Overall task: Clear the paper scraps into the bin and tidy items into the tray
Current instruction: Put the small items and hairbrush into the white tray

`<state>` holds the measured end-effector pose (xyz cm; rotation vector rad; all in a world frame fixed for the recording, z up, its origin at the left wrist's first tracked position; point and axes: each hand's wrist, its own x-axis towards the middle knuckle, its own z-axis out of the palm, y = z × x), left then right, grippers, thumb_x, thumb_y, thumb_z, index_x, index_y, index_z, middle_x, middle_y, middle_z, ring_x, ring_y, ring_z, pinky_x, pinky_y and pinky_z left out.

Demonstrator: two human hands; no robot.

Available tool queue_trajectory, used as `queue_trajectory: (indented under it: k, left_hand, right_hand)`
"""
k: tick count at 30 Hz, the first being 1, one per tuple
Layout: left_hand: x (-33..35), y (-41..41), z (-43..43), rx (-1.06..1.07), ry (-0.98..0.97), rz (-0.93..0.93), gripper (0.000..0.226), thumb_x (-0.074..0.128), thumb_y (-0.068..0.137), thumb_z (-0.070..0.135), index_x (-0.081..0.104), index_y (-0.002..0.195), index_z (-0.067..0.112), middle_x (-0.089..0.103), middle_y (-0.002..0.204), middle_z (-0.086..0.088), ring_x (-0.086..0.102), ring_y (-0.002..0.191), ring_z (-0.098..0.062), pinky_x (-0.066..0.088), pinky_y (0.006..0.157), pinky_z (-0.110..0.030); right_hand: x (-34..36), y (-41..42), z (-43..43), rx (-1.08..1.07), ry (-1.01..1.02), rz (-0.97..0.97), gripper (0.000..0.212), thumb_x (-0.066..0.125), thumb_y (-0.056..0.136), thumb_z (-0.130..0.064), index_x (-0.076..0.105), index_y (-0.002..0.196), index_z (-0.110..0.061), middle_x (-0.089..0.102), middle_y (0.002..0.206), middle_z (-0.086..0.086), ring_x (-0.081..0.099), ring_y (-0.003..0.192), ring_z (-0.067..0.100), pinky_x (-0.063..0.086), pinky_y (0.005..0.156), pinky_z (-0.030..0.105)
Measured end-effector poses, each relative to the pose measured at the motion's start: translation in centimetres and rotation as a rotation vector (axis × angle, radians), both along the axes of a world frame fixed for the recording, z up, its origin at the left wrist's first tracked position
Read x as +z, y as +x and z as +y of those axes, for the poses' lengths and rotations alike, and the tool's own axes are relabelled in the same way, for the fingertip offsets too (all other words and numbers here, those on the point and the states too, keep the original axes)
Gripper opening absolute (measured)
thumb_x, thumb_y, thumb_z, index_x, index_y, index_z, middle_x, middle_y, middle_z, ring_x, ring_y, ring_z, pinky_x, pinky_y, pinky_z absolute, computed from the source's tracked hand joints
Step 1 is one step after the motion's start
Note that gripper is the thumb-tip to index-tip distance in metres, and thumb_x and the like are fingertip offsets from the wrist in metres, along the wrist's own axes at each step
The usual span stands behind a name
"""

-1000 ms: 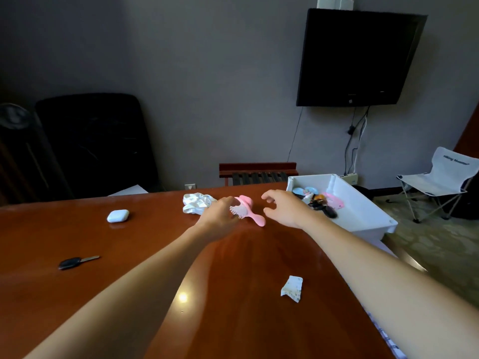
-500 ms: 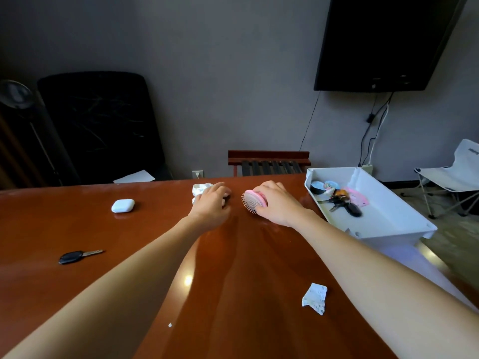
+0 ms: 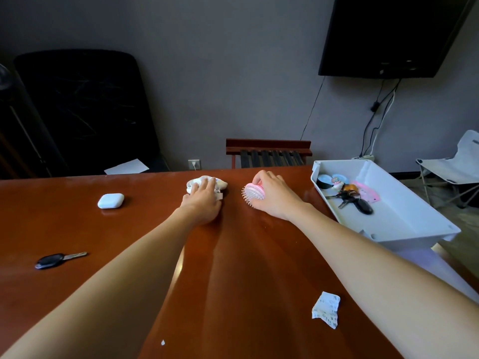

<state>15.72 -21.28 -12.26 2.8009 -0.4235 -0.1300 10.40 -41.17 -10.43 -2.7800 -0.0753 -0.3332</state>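
Observation:
My right hand [image 3: 274,195] grips a pink hairbrush [image 3: 253,193] near the far edge of the brown table [image 3: 129,255], bristles facing left. My left hand [image 3: 203,200] lies on a white crumpled wad [image 3: 206,184] just left of it, fingers over it. A white tray [image 3: 404,218] at the right holds keys, a pink item and small round things. A torn paper scrap [image 3: 326,309] lies near me on the right, and a tiny white bit [image 3: 162,342] sits near the front. A white earbud case [image 3: 111,200] and a black car key [image 3: 58,259] lie to the left.
A black office chair [image 3: 85,107] stands behind the table at left with a white sheet [image 3: 127,167] on it. A wooden rack [image 3: 268,152] is behind the table's far edge. A wall screen [image 3: 388,35] and a folding chair [image 3: 456,167] are at right.
The brush passed from my left hand to my right hand, which now grips it on the table. My left hand moved left onto the white wad. The camera tilted down and closer.

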Motion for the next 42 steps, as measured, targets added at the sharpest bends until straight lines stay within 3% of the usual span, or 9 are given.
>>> queue_trajectory:
  k: [3, 10, 14, 22, 29, 35, 40, 42]
  left_hand:
    - [0.2, -0.4, 0.3, -0.01, -0.034, -0.077, 0.048, 0.048, 0.097, 0.028, 0.036, 0.143, 0.022, 0.041, 0.148, -0.006, 0.038, 0.133, -0.03, 0.036, 0.105, -0.049]
    - [1.0, -2.2, 0.1, -0.071, -0.047, -0.194, 0.039, 0.055, 0.096, 0.033, 0.052, 0.133, 0.025, 0.053, 0.133, -0.002, 0.044, 0.124, -0.023, 0.04, 0.099, -0.041]
    - [2.0, -3.9, -0.7, -0.119, -0.077, -0.223, 0.036, 0.056, 0.096, 0.036, 0.054, 0.13, 0.025, 0.055, 0.13, -0.001, 0.046, 0.12, -0.022, 0.042, 0.094, -0.04]
    - [5.2, -7.8, -4.0, -0.238, -0.143, -0.281, 0.035, 0.057, 0.096, 0.035, 0.054, 0.129, 0.023, 0.054, 0.134, -0.001, 0.045, 0.122, -0.022, 0.044, 0.096, -0.042]
    - [7.5, -10.0, -8.6, -0.351, -0.178, -0.309, 0.038, 0.059, 0.096, 0.03, 0.053, 0.133, 0.021, 0.053, 0.134, -0.002, 0.046, 0.121, -0.023, 0.045, 0.094, -0.04]
    - [7.6, -9.9, -12.1, -0.382, -0.173, -0.3, 0.041, 0.056, 0.097, 0.032, 0.05, 0.136, 0.022, 0.051, 0.137, -0.003, 0.044, 0.125, -0.025, 0.043, 0.1, -0.043]
    - [7.1, -8.8, -14.3, -0.405, -0.156, -0.319, 0.04, 0.058, 0.096, 0.031, 0.05, 0.135, 0.023, 0.052, 0.136, -0.002, 0.045, 0.122, -0.023, 0.042, 0.096, -0.038]
    - [6.8, -8.4, -15.0, -0.415, -0.154, -0.317, 0.04, 0.059, 0.096, 0.031, 0.051, 0.135, 0.023, 0.053, 0.136, -0.001, 0.045, 0.122, -0.023, 0.042, 0.096, -0.037]
  right_hand:
    - [-0.1, -0.1, 0.1, 0.007, 0.005, -0.021, 0.051, 0.076, 0.082, -0.031, 0.045, 0.123, -0.027, 0.051, 0.128, -0.004, 0.049, 0.111, 0.014, 0.052, 0.087, 0.025]
    - [0.3, -1.4, -0.1, 0.027, 0.018, -0.034, 0.054, 0.077, 0.081, -0.031, 0.047, 0.127, -0.028, 0.047, 0.13, -0.004, 0.046, 0.113, 0.014, 0.053, 0.087, 0.026]
    - [1.8, -2.9, -1.0, 0.019, 0.029, -0.061, 0.055, 0.078, 0.081, -0.031, 0.048, 0.127, -0.028, 0.047, 0.129, -0.004, 0.046, 0.115, 0.013, 0.049, 0.083, 0.023]
    - [4.9, -6.7, -4.4, -0.043, 0.036, -0.1, 0.05, 0.076, 0.082, -0.032, 0.051, 0.124, -0.025, 0.048, 0.12, -0.002, 0.047, 0.11, 0.016, 0.049, 0.081, 0.03]
    - [7.6, -8.9, -9.1, -0.111, 0.036, -0.132, 0.043, 0.073, 0.079, -0.025, 0.057, 0.118, -0.018, 0.052, 0.116, 0.005, 0.048, 0.109, 0.025, 0.043, 0.09, 0.034]
    - [7.4, -9.8, -13.9, -0.155, 0.03, -0.059, 0.041, 0.075, 0.078, -0.021, 0.058, 0.116, -0.018, 0.055, 0.116, 0.004, 0.052, 0.107, 0.025, 0.042, 0.088, 0.033]
    - [5.7, -9.2, -16.7, -0.129, 0.057, 0.038, 0.037, 0.073, 0.082, -0.018, 0.058, 0.115, -0.018, 0.056, 0.113, 0.002, 0.052, 0.101, 0.021, 0.037, 0.075, 0.027]
    - [5.0, -8.7, -17.3, -0.117, 0.07, 0.079, 0.039, 0.071, 0.084, -0.018, 0.057, 0.12, -0.017, 0.054, 0.115, 0.002, 0.05, 0.101, 0.018, 0.037, 0.077, 0.026]
